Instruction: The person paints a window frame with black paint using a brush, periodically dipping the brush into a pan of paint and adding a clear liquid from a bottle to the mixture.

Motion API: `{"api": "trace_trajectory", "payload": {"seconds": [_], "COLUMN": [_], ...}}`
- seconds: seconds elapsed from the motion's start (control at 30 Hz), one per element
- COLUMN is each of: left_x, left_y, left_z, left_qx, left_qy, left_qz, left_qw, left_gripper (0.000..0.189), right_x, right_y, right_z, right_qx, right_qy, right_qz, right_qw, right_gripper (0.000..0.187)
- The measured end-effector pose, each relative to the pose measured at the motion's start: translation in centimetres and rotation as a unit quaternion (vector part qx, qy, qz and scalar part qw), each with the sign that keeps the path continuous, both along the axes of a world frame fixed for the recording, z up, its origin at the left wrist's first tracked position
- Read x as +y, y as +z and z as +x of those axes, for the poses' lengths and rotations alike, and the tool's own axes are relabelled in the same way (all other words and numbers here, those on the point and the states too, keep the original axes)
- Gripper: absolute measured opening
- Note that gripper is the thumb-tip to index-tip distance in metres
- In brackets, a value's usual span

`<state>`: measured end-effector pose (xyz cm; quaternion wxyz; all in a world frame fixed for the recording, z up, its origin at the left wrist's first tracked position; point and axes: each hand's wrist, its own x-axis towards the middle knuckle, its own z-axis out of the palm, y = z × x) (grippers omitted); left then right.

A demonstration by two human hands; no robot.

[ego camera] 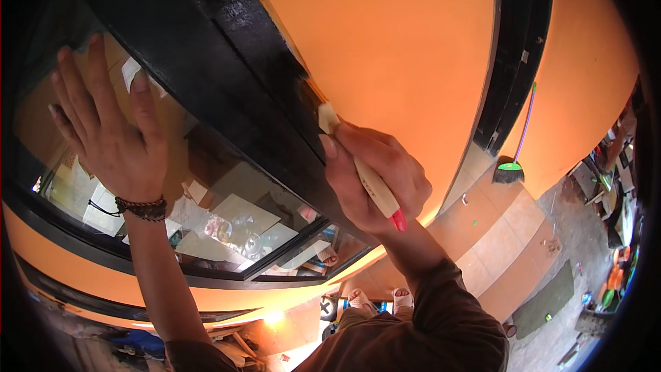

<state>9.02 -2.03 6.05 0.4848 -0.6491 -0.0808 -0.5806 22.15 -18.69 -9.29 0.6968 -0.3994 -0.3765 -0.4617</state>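
My right hand grips the pale wooden handle of a paintbrush with a red end. The bristles meet the outer edge of a black-painted window frame, where it borders the orange wall. Some of the frame near the top has a wet-looking gloss. With fingers spread, my left hand lies against or just before the glass pane; exact contact I cannot tell. A braided bracelet circles that wrist.
A black door frame stands to the right, with a purple-handled broom leaning beside it. Tiled floor lies below. My sandalled feet are near a box. Assorted clutter lines the far right.
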Motion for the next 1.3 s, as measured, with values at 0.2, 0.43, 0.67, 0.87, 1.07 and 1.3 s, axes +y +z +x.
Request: {"api": "trace_trajectory", "payload": {"seconds": [0.2, 0.43, 0.67, 0.87, 1.07, 1.3], "left_x": [0.0, 0.1, 0.0, -0.3, -0.1, 0.0], "left_y": [-0.1, -0.1, 0.0, -0.1, 0.2, -0.1], "left_z": [0.0, 0.1, -0.1, 0.0, -0.3, 0.0], "left_qx": [0.005, 0.002, 0.003, 0.007, 0.003, -0.001], "left_qy": [-0.005, -0.011, -0.002, 0.003, 0.006, 0.012], "left_qz": [-0.013, -0.014, -0.003, -0.015, -0.003, -0.004], "left_qw": [1.0, 1.0, 1.0, 1.0, 1.0, 1.0], "left_gripper": [0.05, 0.05, 0.05, 0.049, 0.049, 0.05], "right_x": [-0.4, -0.6, -0.9, -0.4, -1.0, 0.3], "right_y": [-0.1, 0.0, 0.2, 1.0, -0.9, 0.6], "right_z": [0.3, 0.2, 0.0, 0.0, -0.3, 0.2], "right_qx": [-0.013, -0.019, -0.007, -0.03, -0.027, -0.051], "right_qy": [0.03, 0.014, 0.014, -0.002, -0.021, -0.01], "right_qz": [0.025, -0.023, -0.013, -0.022, -0.054, 0.021], "right_qw": [0.999, 0.999, 1.0, 0.999, 0.998, 0.998], "right_gripper": [0.03, 0.03, 0.031, 0.023, 0.027, 0.033]}}
